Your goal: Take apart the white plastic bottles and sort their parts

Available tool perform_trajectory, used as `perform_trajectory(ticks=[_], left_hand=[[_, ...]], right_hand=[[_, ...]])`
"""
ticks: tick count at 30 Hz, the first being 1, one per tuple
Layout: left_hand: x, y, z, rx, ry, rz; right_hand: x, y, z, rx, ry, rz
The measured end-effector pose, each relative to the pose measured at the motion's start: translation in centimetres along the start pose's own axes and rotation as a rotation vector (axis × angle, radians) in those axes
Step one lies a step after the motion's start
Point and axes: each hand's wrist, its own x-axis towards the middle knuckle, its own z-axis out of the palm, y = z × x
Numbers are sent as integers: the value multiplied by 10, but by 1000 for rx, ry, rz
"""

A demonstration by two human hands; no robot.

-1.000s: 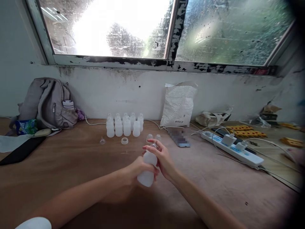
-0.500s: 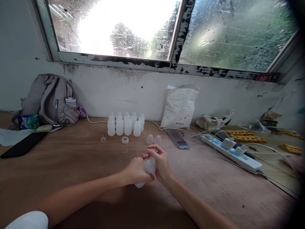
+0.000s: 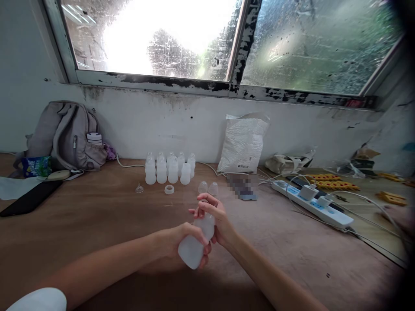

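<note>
A frosted white baby bottle is tilted between my hands above the table, its base pointing down toward me. My left hand is closed around the lower body. At the upper end, my right hand has its fingers curled over the top, hiding what is under them. Beyond the hands stand several baby bottles in a close group. A clear nipple and a white collar ring lie in front of that group. Two clear dome caps sit just past my right hand.
Against the wall leans a white padded mailer. A blurred-out phone, a power strip and loose cables lie to the right, near yellow parts. At left are a grey backpack and a black tablet-like slab.
The bottle has turned so its base shows more, swung lower and toward me. My left hand has shifted its hold on the body. My right hand stays at the top end.
</note>
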Motion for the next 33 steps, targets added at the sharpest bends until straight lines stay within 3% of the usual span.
perform_trajectory(ticks=[3, 8, 12, 14, 19, 24, 33], left_hand=[[1, 2, -11, 179, -32, 35], [0, 23, -41, 951, 349, 164], [-11, 40, -56, 1550, 649, 72], [-15, 43, -54, 1726, 707, 36], [-16, 42, -46, 1777, 671, 78], [-16, 42, -53, 1825, 656, 172], [-27, 53, -55, 1573, 586, 23]], right_hand=[[1, -2, -6, -145, -59, -27], [20, 12, -34, -540, 28, -161], [31, 23, -46, -534, -16, -25], [31, 25, -46, -452, -10, 63], [25, 25, -41, -319, -17, 222], [26, 27, -42, -322, -26, 237], [28, 28, -46, -304, 13, 149]])
